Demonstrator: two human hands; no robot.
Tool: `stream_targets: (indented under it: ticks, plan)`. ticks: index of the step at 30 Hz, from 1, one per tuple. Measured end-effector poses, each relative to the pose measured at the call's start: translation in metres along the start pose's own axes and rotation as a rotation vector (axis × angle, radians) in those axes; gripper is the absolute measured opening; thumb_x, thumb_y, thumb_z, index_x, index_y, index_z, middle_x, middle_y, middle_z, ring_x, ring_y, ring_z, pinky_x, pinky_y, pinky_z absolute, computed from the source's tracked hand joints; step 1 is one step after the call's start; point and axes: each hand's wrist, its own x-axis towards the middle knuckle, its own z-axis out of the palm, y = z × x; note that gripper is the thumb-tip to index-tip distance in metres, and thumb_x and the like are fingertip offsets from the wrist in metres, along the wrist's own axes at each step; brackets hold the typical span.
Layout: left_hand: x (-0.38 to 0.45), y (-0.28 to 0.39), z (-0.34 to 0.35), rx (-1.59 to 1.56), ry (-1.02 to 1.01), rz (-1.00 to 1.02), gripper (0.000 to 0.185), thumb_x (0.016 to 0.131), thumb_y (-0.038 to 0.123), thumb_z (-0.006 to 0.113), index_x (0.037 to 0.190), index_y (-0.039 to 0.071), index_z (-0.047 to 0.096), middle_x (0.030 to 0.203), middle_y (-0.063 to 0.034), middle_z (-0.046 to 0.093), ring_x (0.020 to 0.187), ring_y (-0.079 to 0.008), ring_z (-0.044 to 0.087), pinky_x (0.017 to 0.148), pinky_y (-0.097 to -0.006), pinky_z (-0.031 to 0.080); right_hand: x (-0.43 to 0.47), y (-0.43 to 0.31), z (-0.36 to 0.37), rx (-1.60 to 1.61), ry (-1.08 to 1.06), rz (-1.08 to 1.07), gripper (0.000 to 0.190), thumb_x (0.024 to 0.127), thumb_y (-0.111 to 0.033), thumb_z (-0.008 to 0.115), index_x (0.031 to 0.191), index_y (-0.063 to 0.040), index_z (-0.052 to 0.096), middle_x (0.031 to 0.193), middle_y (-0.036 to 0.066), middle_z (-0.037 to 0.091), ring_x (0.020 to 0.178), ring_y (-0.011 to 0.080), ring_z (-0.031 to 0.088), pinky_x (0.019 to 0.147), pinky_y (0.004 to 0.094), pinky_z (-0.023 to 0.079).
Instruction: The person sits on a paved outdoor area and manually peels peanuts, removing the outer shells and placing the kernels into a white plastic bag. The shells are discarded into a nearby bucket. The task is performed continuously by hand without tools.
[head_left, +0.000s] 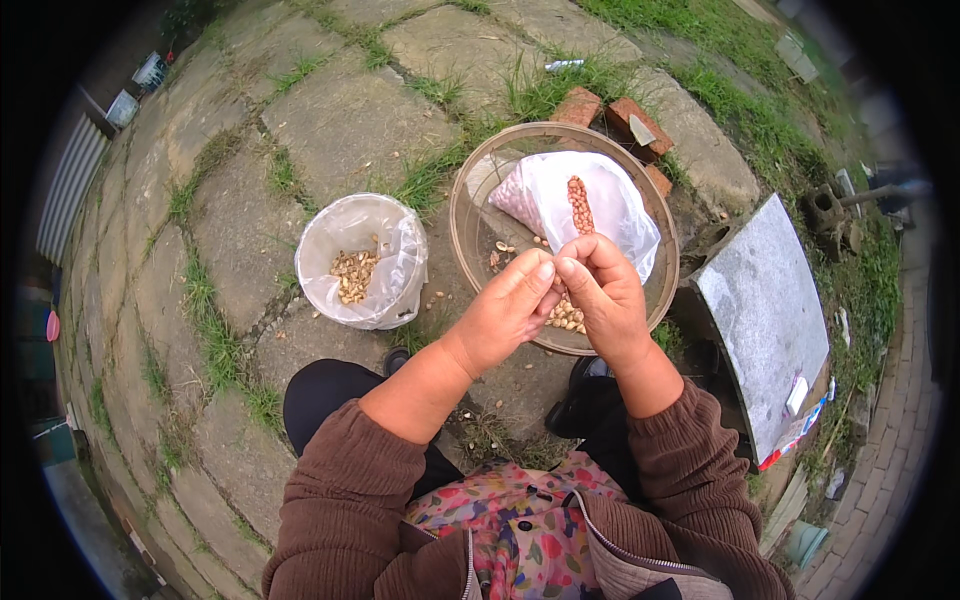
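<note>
My left hand (517, 294) and my right hand (604, 296) meet above the near side of a round sieve tray (459, 217), fingertips pinched together on what looks like a peanut, mostly covered by the fingers. Inside the tray lies a white plastic bag (622, 217) of pinkish shelled peanuts, with red-brown kernels (578, 202) showing at its opening. Unshelled peanuts (568, 316) lie under my hands, partly hidden by them. To the left of the tray stands a bucket lined with clear plastic (397, 225), with broken peanut shells (354, 276) in it.
Red bricks (576, 107) lie behind the tray. A grey stone slab (772, 315) stands at the right, bearing a small white object (797, 395). The ground is stone paving (360, 120) with grass in the joints. Buckets (122, 109) stand far off at the upper left.
</note>
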Motion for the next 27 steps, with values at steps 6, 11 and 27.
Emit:
stream_targets:
  ticks: [6, 11, 27]
  plan:
    - [0.0, 0.0, 0.001, -0.034, 0.064, 0.087, 0.026, 0.106, 0.033, 0.038, 0.106, 0.009, 0.048, 0.078, 0.0027, 0.044, 0.061, -0.0037, 0.037, 0.049, -0.0178, 0.032, 0.002, 0.002, -0.008, -0.585, 0.024, -0.329, 0.019, 0.083, -0.003, 0.072, 0.099, -0.001, 0.062, 0.084, 0.004, 0.062, 0.071, 0.0108, 0.062, 0.063, 0.0236, 0.049]
    - [0.0, 0.001, -0.002, -0.009, 0.078, 0.068, 0.024, 0.106, 0.031, 0.039, 0.108, 0.009, 0.049, 0.078, 0.0027, 0.045, 0.063, -0.0037, 0.038, 0.052, -0.0175, 0.032, 0.003, -0.01, -0.003, -0.753, 0.023, -0.395, 0.017, 0.08, 0.001, 0.072, 0.095, -0.001, 0.064, 0.083, 0.007, 0.063, 0.07, 0.013, 0.063, 0.064, 0.0247, 0.05]
    - [-0.01, 0.01, -0.016, 0.012, 0.052, -0.007, 0.021, 0.1, 0.028, 0.043, 0.1, 0.008, 0.05, 0.08, 0.0004, 0.047, 0.065, -0.0072, 0.04, 0.054, -0.0214, 0.034, 0.002, -0.002, -0.003, -0.568, 0.035, -0.287, 0.013, 0.08, 0.002, 0.07, 0.09, -0.002, 0.064, 0.081, 0.005, 0.063, 0.072, 0.0118, 0.061, 0.067, 0.0239, 0.048]
